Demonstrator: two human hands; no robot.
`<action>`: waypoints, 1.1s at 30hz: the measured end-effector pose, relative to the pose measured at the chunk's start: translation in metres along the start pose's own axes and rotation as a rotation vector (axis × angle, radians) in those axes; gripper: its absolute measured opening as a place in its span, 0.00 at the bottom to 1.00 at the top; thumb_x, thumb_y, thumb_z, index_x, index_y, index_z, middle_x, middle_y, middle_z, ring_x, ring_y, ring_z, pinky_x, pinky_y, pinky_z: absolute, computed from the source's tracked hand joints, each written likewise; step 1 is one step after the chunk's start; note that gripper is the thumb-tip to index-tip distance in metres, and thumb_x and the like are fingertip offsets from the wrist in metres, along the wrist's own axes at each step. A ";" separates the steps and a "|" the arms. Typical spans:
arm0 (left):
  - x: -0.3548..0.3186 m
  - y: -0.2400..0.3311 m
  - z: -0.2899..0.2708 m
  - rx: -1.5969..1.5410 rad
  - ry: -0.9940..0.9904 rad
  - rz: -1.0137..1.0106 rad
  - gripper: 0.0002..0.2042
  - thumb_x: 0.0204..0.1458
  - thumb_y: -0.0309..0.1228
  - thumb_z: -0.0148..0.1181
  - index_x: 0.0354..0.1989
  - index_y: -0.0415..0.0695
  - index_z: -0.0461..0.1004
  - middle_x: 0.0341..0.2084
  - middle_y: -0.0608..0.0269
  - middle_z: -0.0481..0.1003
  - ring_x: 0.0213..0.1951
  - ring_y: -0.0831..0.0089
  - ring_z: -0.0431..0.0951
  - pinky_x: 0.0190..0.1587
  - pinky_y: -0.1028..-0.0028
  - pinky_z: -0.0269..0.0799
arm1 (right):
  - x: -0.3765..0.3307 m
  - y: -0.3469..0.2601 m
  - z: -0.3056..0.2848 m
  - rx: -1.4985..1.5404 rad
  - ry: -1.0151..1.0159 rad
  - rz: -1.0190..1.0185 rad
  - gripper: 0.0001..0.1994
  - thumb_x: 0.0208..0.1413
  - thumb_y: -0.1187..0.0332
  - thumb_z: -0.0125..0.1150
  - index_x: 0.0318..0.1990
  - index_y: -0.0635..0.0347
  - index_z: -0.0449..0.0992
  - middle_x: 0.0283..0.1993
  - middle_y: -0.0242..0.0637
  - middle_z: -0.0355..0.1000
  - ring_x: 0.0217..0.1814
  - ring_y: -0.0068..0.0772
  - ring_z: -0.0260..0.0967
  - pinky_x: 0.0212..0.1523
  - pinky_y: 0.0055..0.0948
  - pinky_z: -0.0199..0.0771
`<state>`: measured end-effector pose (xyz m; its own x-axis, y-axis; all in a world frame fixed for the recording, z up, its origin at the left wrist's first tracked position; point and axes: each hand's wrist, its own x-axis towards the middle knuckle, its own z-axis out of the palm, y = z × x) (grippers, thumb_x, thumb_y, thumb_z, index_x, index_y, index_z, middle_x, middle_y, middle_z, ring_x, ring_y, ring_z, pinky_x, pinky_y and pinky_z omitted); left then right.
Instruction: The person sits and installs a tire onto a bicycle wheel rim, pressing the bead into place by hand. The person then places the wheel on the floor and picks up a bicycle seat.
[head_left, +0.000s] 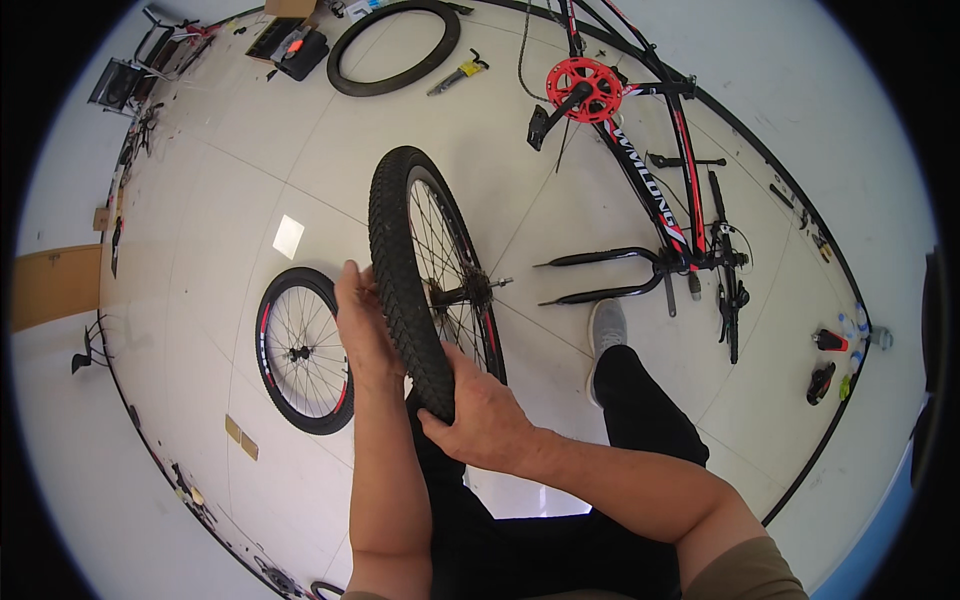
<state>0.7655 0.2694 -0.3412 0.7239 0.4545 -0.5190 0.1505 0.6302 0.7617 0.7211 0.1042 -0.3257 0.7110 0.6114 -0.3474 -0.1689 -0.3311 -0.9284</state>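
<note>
A bicycle wheel point(392, 235) with a black knobby tyre stands tilted in front of me, its spokes and hub point(455, 293) turned to the right. At the tyre's lower near end, my right hand point(485, 415) is closed round it, thumb on the tread. My left hand point(362, 325) holds the tyre's left side, its fingertips partly hidden behind the rubber. A second wheel point(263, 345), fitted with a tyre, lies on the floor just left of my left forearm.
A black and red bicycle frame point(640, 170) with red chainring point(583, 90) and black fork point(600, 257) lies at the right. Farther off are a loose tyre point(345, 65), a yellow-handled tool point(460, 75) and a black case point(300, 55). Bottles point(855, 330) stand by the right wall.
</note>
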 end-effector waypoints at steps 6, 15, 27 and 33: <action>-0.004 0.007 -0.002 -0.126 -0.013 0.011 0.26 0.62 0.55 0.49 0.47 0.41 0.76 0.36 0.55 0.80 0.35 0.64 0.82 0.40 0.65 0.81 | -0.004 -0.007 -0.014 -0.068 -0.228 0.057 0.38 0.51 0.62 0.66 0.62 0.80 0.55 0.50 0.64 0.69 0.47 0.62 0.74 0.51 0.50 0.74; -0.008 0.010 -0.004 0.107 -0.067 0.021 0.31 0.61 0.59 0.47 0.50 0.40 0.77 0.38 0.51 0.81 0.44 0.59 0.81 0.50 0.60 0.75 | 0.008 -0.008 -0.050 -0.324 -0.712 0.061 0.41 0.51 0.56 0.66 0.69 0.68 0.56 0.46 0.60 0.75 0.50 0.57 0.75 0.54 0.44 0.74; -0.014 0.012 0.008 0.011 -0.055 -0.169 0.25 0.59 0.55 0.56 0.37 0.40 0.74 0.25 0.48 0.79 0.28 0.62 0.81 0.28 0.73 0.78 | 0.045 0.031 -0.053 0.340 0.178 0.274 0.21 0.59 0.68 0.59 0.57 0.71 0.72 0.46 0.41 0.77 0.44 0.29 0.75 0.46 0.29 0.74; -0.015 -0.008 0.006 -0.089 -0.153 -0.108 0.19 0.58 0.48 0.62 0.35 0.41 0.71 0.22 0.54 0.76 0.27 0.66 0.78 0.23 0.73 0.73 | 0.032 0.009 -0.023 0.598 0.051 0.383 0.18 0.66 0.62 0.55 0.55 0.67 0.74 0.43 0.34 0.76 0.42 0.23 0.72 0.46 0.24 0.71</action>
<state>0.7576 0.2540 -0.3370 0.8018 0.2844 -0.5255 0.1778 0.7261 0.6642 0.7579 0.1043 -0.3424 0.5552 0.4917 -0.6708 -0.7487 -0.0558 -0.6606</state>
